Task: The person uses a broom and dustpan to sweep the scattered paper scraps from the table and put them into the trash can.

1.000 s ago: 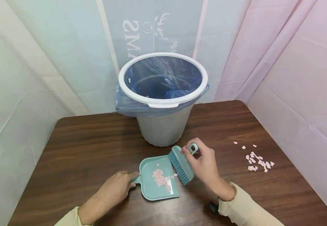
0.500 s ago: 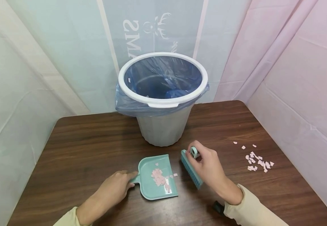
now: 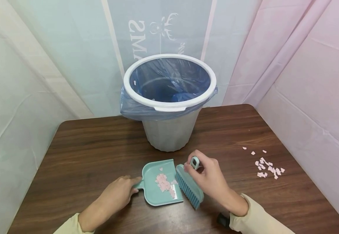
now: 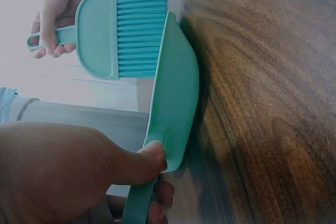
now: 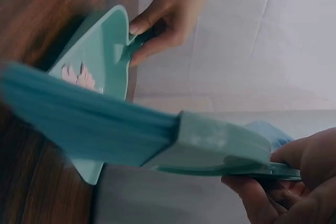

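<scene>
A green dustpan (image 3: pixel 153 193) lies flat on the table, its open edge facing right. My left hand (image 3: pixel 119 191) grips its short handle, thumb on top in the left wrist view. Pale pink paper scraps (image 3: pixel 163 182) lie heaped in the pan, some near its lip. A matching hand brush (image 3: pixel 190 188) is in my right hand (image 3: pixel 209 175), which pinches its looped handle from above. The brush's bristles (image 4: pixel 142 30) point down, close beside the pan's open edge. In the right wrist view the bristles blur across the dustpan.
Behind the dustpan stands a grey bin (image 3: pixel 169 133) with a white rim and blue liner (image 3: pixel 169 78). More paper scraps (image 3: pixel 269 167) are scattered on the table (image 3: pixel 99 146) at the right. A small black object (image 3: pixel 223 221) lies by my right sleeve.
The brush first moved right, away from the dustpan, then back left to its lip and nearer to me. A scrap outside the lip is no longer visible there. The dustpan has shifted slightly left.
</scene>
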A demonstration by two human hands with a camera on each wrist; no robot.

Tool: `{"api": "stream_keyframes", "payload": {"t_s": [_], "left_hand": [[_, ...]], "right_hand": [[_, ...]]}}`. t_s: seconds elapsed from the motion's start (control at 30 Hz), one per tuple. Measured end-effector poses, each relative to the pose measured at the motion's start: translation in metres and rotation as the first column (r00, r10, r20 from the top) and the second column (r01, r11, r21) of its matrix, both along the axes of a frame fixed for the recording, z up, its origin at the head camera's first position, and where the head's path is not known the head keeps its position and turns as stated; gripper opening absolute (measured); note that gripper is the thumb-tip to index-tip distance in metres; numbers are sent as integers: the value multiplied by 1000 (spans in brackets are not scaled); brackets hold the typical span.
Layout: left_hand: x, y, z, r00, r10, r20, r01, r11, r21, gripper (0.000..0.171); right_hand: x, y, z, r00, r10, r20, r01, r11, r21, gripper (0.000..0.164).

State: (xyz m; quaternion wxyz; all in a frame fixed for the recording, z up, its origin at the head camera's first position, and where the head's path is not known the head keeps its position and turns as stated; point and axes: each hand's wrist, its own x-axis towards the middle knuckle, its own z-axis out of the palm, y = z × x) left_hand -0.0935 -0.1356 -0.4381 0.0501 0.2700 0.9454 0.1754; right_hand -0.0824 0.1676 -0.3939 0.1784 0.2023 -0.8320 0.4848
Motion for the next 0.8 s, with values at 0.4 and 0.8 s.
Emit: {"api": "stream_keyframes", "payload": {"t_s": [0.4,0.8], "left_hand": [[1,-1,-1,1000,-4,1,4,1000,5,38],[1,-5,-7,999,-32,-7,32,998,55,38]], "right_hand": [[-4,5,3,999,-45,-17,42,990,-137,23],[-9,26,-9,989,-149,-10,148,985,-86,22]]}}
